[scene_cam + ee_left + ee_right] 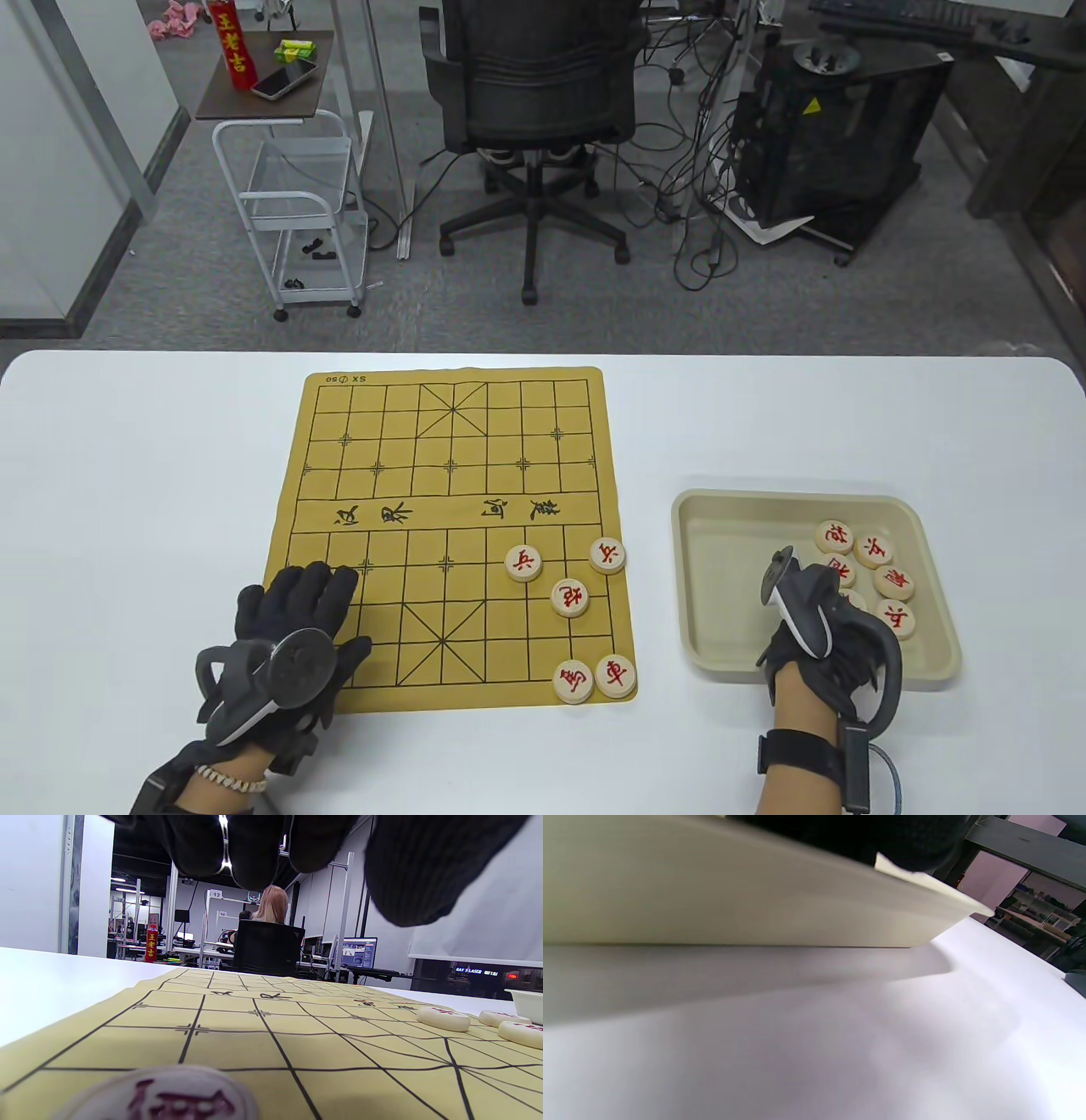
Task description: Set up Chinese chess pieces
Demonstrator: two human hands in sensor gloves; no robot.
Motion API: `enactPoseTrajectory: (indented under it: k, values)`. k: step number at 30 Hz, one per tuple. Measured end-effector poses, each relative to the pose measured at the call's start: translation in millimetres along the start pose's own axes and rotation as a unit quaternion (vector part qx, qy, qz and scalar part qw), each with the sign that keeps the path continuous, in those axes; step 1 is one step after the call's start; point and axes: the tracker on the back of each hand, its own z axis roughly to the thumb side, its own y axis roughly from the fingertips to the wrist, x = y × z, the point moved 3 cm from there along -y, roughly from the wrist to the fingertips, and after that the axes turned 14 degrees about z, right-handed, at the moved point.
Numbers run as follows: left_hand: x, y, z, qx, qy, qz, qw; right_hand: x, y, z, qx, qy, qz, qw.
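Observation:
The yellow chess board (450,475) lies mid-table. Five red-lettered pieces stand on its near right part, among them one (523,563) and a corner piece (616,676). My left hand (314,594) rests flat on the board's near left corner, fingers straight. The left wrist view shows its fingertips (254,849) above the board (297,1018), with one blurred piece (161,1096) close beneath. My right hand (814,611) reaches into the beige tray (704,509) beside several loose pieces (874,549). The tracker hides its fingers. In the right wrist view only the tray wall (712,891) and glove (882,836) show.
The white table (127,509) surrounds board and tray. Beyond its far edge stand a black office chair (530,85), a white cart (288,212) and a black box (831,127) with cables. In the left wrist view the tray corner (528,1003) sits past the board's pieces (443,1018).

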Motion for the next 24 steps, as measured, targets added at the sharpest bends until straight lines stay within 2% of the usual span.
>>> enactPoseTrajectory:
  k: [4,8,12,15,19,21,24]
  values:
    - [0,0,0,0.001,-0.001,-0.001,1.000,1,-4,0,-0.009,-0.003,-0.013,1.000]
    - [0,-1,-1,0.003,0.002,-0.001,1.000,4,-8,-8,-0.013,-0.052,-0.040,0.998]
    - [0,-1,-1,0.004,0.004,-0.001,1.000,-5,5,-4,-0.034,-0.051,-0.079,0.995]
    - [0,-1,-1,0.002,0.004,-0.001,1.000,-20,29,13,-0.080,-0.048,-0.121,0.988]
    - [-1,-1,1,-0.002,0.001,-0.001,1.000,-39,79,56,-0.191,-0.054,-0.173,0.965]
    - [-1,-1,0,-0.002,0.001,0.000,1.000,-41,119,92,-0.270,-0.048,-0.199,0.941]
    - [-1,0,-1,-0.001,0.002,0.000,1.000,-35,163,130,-0.351,-0.043,-0.211,0.911]
